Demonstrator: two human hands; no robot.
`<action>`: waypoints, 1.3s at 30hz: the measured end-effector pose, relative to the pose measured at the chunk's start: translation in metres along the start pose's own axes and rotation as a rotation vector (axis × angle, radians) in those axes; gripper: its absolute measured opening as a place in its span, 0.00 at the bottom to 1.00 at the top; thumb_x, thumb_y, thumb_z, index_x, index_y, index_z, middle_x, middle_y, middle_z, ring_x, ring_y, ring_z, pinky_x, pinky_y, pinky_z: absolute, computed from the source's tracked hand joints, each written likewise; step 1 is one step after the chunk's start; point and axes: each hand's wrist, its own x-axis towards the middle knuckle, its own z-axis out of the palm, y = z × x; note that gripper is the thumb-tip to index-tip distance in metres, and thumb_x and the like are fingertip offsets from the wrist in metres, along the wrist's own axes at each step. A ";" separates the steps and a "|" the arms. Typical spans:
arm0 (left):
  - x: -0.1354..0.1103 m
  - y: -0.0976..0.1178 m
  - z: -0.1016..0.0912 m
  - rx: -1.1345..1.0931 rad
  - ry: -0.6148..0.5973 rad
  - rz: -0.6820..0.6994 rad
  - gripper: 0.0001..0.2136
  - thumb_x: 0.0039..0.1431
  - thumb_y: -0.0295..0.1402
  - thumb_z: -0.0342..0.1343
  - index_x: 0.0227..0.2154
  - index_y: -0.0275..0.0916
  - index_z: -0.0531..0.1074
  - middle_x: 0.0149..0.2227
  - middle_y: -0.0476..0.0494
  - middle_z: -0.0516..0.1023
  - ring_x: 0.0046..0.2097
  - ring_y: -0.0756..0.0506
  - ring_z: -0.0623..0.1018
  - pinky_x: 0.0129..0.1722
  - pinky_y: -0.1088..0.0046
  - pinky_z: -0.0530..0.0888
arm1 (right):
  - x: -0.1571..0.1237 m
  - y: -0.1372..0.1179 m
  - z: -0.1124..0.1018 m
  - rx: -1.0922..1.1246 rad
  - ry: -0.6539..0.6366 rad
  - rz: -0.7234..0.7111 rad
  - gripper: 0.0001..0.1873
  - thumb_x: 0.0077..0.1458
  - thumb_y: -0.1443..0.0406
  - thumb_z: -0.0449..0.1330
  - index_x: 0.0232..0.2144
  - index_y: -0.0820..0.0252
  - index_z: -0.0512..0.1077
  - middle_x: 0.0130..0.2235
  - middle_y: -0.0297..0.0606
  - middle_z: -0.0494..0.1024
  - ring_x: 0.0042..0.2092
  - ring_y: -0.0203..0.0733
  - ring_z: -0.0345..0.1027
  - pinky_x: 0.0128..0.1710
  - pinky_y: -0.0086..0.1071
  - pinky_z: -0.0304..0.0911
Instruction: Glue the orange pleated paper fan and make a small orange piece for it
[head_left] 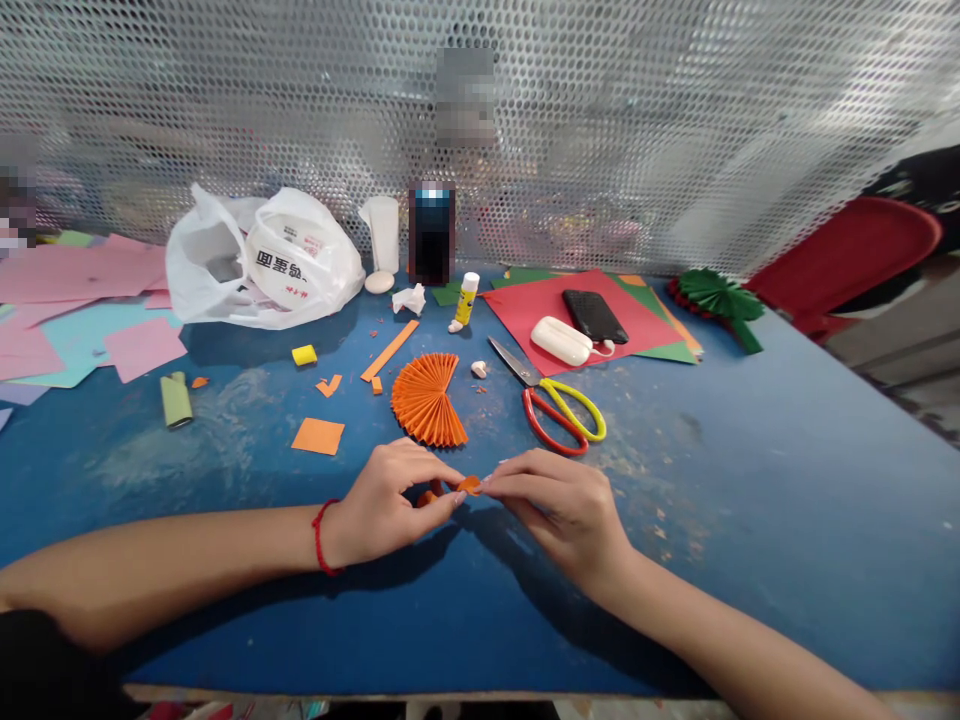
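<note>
My left hand (390,500) and my right hand (559,500) meet low over the blue table (750,520), fingertips pinched together on a small orange paper piece (469,485). A red string bracelet circles my left wrist. Just beyond the hands lies a pleated orange paper fan (427,400). Red-and-yellow scissors (559,405) lie to the right of the fan, blades pointing up-left.
An orange square (319,436), orange strips and scraps, a glue stick (466,298), a green lighter (175,400) and a white plastic bag (262,260) lie farther back. A phone (594,315) and white case rest on red paper (525,300). Pink sheets lie left; a green fan sits right.
</note>
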 end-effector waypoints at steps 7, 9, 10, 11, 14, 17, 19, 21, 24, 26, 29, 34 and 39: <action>0.000 -0.002 0.000 0.005 -0.006 0.031 0.06 0.60 0.31 0.60 0.35 0.36 0.80 0.32 0.45 0.84 0.32 0.48 0.81 0.36 0.72 0.73 | 0.001 0.001 0.001 -0.012 0.010 -0.001 0.12 0.60 0.73 0.57 0.35 0.58 0.80 0.32 0.39 0.83 0.32 0.37 0.78 0.31 0.27 0.73; 0.000 -0.003 -0.001 0.007 -0.016 0.027 0.06 0.61 0.31 0.60 0.35 0.36 0.81 0.32 0.45 0.84 0.33 0.48 0.81 0.36 0.72 0.73 | 0.000 0.001 0.001 -0.015 0.006 0.010 0.12 0.60 0.73 0.57 0.35 0.57 0.80 0.32 0.38 0.83 0.32 0.37 0.78 0.31 0.27 0.73; 0.000 -0.003 -0.001 0.008 -0.023 0.023 0.06 0.61 0.30 0.60 0.36 0.36 0.81 0.33 0.46 0.84 0.33 0.48 0.81 0.37 0.72 0.73 | 0.000 0.001 0.000 -0.017 0.006 0.013 0.12 0.60 0.73 0.57 0.35 0.57 0.80 0.33 0.38 0.83 0.32 0.37 0.78 0.31 0.28 0.73; -0.001 -0.002 -0.001 0.007 -0.031 0.018 0.06 0.61 0.30 0.59 0.36 0.36 0.81 0.33 0.46 0.84 0.33 0.48 0.81 0.37 0.72 0.73 | 0.000 0.000 0.000 -0.019 0.007 0.015 0.12 0.60 0.73 0.57 0.35 0.57 0.80 0.33 0.38 0.83 0.32 0.38 0.78 0.32 0.28 0.73; -0.001 -0.002 -0.001 -0.002 -0.046 0.008 0.05 0.61 0.29 0.59 0.36 0.36 0.80 0.33 0.47 0.84 0.33 0.49 0.80 0.37 0.72 0.73 | 0.000 0.000 0.000 -0.022 0.013 0.013 0.11 0.60 0.73 0.57 0.36 0.57 0.80 0.33 0.39 0.83 0.32 0.38 0.78 0.32 0.29 0.73; -0.001 -0.002 -0.001 -0.004 -0.043 0.009 0.06 0.62 0.30 0.59 0.35 0.36 0.80 0.32 0.47 0.84 0.33 0.49 0.80 0.37 0.72 0.72 | 0.000 -0.001 0.001 -0.014 0.003 0.040 0.09 0.60 0.72 0.59 0.37 0.57 0.78 0.33 0.37 0.83 0.32 0.38 0.77 0.32 0.30 0.71; 0.000 -0.002 -0.001 0.004 -0.047 0.010 0.06 0.62 0.30 0.59 0.35 0.36 0.80 0.31 0.47 0.84 0.32 0.49 0.79 0.36 0.72 0.72 | 0.000 -0.002 0.002 -0.015 -0.004 0.078 0.06 0.60 0.70 0.61 0.37 0.57 0.77 0.32 0.36 0.83 0.31 0.37 0.77 0.32 0.29 0.71; -0.001 -0.002 -0.001 0.013 -0.055 0.016 0.07 0.63 0.31 0.58 0.35 0.36 0.80 0.31 0.47 0.84 0.32 0.49 0.79 0.36 0.72 0.72 | -0.001 -0.003 0.003 -0.021 0.002 0.110 0.04 0.59 0.69 0.63 0.37 0.57 0.76 0.31 0.35 0.82 0.30 0.36 0.76 0.31 0.28 0.70; -0.001 -0.002 -0.001 0.026 -0.058 0.023 0.07 0.63 0.32 0.57 0.35 0.36 0.80 0.31 0.46 0.84 0.32 0.48 0.80 0.36 0.72 0.72 | -0.002 -0.003 0.005 -0.015 0.009 0.126 0.02 0.58 0.69 0.63 0.35 0.58 0.75 0.30 0.34 0.81 0.30 0.36 0.76 0.31 0.27 0.69; -0.001 -0.002 0.000 0.031 -0.062 0.022 0.08 0.63 0.32 0.57 0.35 0.36 0.81 0.31 0.45 0.84 0.32 0.48 0.80 0.36 0.72 0.72 | -0.001 -0.003 0.006 -0.008 0.007 0.126 0.02 0.58 0.69 0.63 0.35 0.57 0.74 0.30 0.33 0.81 0.30 0.36 0.76 0.31 0.27 0.69; -0.001 -0.002 0.000 0.027 -0.070 0.028 0.08 0.63 0.31 0.57 0.34 0.36 0.80 0.32 0.44 0.84 0.32 0.48 0.80 0.36 0.72 0.73 | 0.000 -0.003 0.006 0.009 -0.002 0.143 0.02 0.59 0.68 0.63 0.34 0.57 0.74 0.29 0.33 0.81 0.30 0.36 0.76 0.31 0.27 0.70; -0.002 -0.004 0.000 0.015 -0.070 0.021 0.08 0.64 0.32 0.57 0.35 0.36 0.80 0.32 0.44 0.84 0.33 0.48 0.80 0.36 0.72 0.73 | 0.002 -0.002 0.006 0.062 -0.010 0.219 0.01 0.58 0.67 0.64 0.33 0.56 0.75 0.29 0.32 0.81 0.29 0.36 0.76 0.31 0.28 0.72; -0.001 -0.003 0.000 -0.023 -0.083 -0.016 0.08 0.64 0.31 0.56 0.36 0.35 0.80 0.32 0.44 0.83 0.33 0.48 0.80 0.36 0.73 0.74 | 0.004 -0.004 0.008 0.144 0.028 0.323 0.02 0.55 0.67 0.66 0.31 0.57 0.75 0.28 0.31 0.81 0.29 0.35 0.76 0.31 0.28 0.72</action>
